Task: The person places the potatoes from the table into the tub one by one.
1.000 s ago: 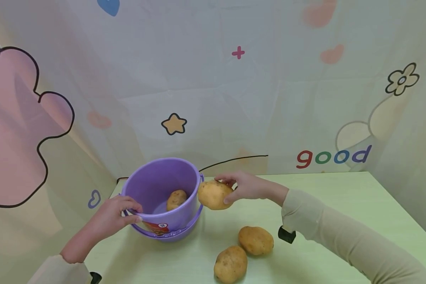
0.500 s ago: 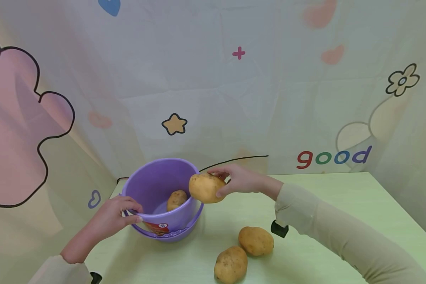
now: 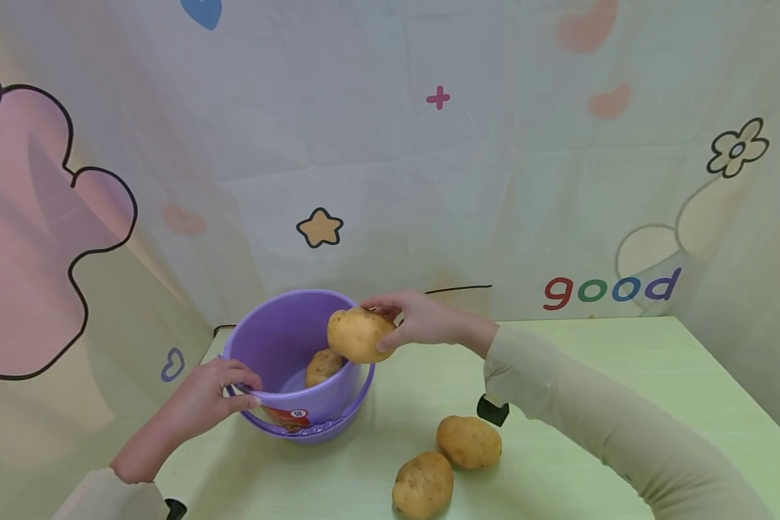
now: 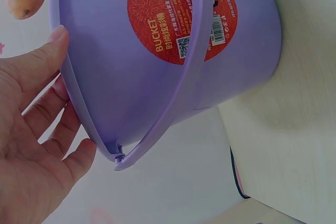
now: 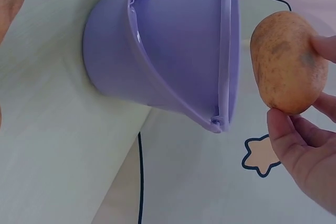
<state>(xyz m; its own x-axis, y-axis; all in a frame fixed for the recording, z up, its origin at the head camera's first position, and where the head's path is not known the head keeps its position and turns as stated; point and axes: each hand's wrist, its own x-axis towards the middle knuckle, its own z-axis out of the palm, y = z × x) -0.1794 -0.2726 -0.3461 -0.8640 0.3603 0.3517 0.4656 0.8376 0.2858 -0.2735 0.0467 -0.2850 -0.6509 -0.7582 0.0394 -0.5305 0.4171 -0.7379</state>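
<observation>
A purple bucket (image 3: 260,339) with a red label stands at the left part of the table, one potato (image 3: 323,367) lying inside it. My left hand (image 3: 211,393) pinches the bucket's near-left rim, thumb outside and fingers over the edge; the left wrist view shows this grip on the rim (image 4: 79,98). Held by my right hand (image 3: 422,319) is another potato (image 3: 360,336), above the bucket's right rim. In the right wrist view that potato (image 5: 289,64) sits between thumb and fingertips, apart from the bucket (image 5: 178,40).
Two more potatoes lie on the pale green table (image 3: 591,412) right of the bucket: one potato (image 3: 469,442) farther back, the other potato (image 3: 422,485) nearer. The bucket's handle (image 3: 325,427) hangs down its front. A printed curtain (image 3: 403,217) rises behind the table.
My right hand has carried its potato left and slightly up, from beside the bucket to over its right rim. The left hand and the bucket have stayed put.
</observation>
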